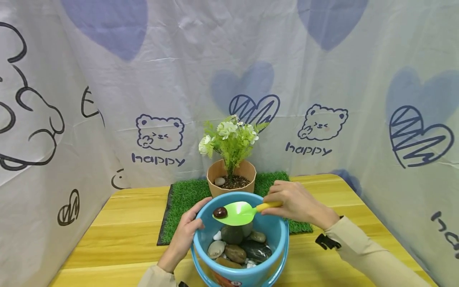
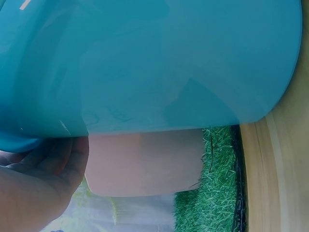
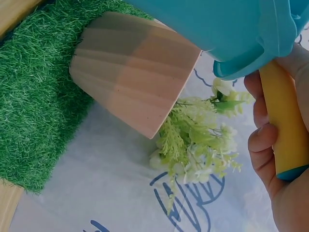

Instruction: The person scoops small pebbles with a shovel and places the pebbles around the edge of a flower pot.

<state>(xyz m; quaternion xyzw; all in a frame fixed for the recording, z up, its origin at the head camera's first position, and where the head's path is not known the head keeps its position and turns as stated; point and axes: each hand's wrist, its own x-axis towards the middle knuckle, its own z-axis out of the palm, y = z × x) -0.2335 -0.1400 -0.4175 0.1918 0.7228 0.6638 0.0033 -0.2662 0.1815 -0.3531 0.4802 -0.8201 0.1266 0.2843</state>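
My right hand (image 1: pixel 292 200) grips the yellow handle (image 3: pixel 286 116) of a toy shovel, whose green scoop (image 1: pixel 239 215) is held over the mouth of a blue bucket (image 1: pixel 241 195). At the scoop's tip lies a shiny dark-brown stone (image 1: pixel 220 212). With its thumb over the rim and fingers against the outer wall, my left hand (image 1: pixel 188 227) holds the bucket's left side. In the left wrist view, that hand (image 2: pixel 43 179) touches the bucket wall (image 2: pixel 159 63). Inside the bucket are several stones, among them a striped black one (image 1: pixel 256 250) and a brown one (image 1: pixel 235 253).
Behind the bucket, a peach-coloured pot (image 1: pixel 211 179) holds a plant with white flowers (image 1: pixel 229 135), dark soil and a pale stone (image 1: pixel 220 181). It stands on a green turf mat (image 1: pixel 186 199) on the wooden table (image 1: pixel 118 227). Printed curtains (image 1: pixel 201 71) enclose the table's back and sides.
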